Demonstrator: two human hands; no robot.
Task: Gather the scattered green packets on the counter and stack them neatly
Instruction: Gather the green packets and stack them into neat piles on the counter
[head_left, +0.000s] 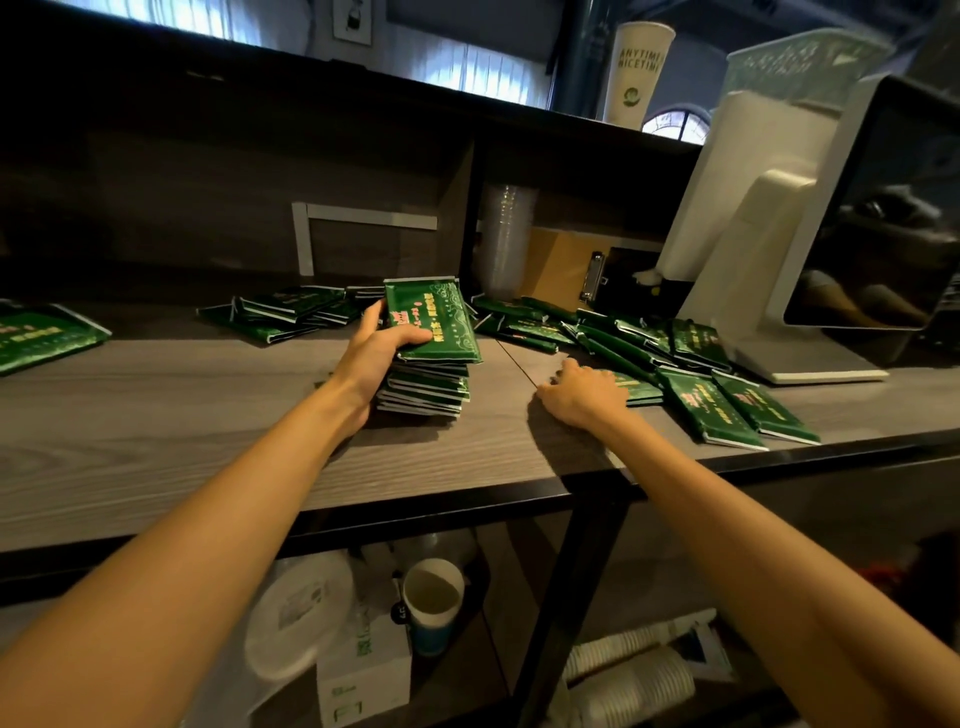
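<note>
Left fingers (410, 338) gripping green stack (431, 387), right fingers (566, 370) curled on packet (643, 391), cup (636, 73) "ANYTIME NICETIME"

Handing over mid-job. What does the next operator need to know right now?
The left grip holds the top packet, tilted, on the stack on the counter.
The right grip lies on a loose packet; I cannot tell whether it pinches it.
Done: one stack of several packets.
Left: the scattered packets at right, the back pile and the far-left packet.
</note>
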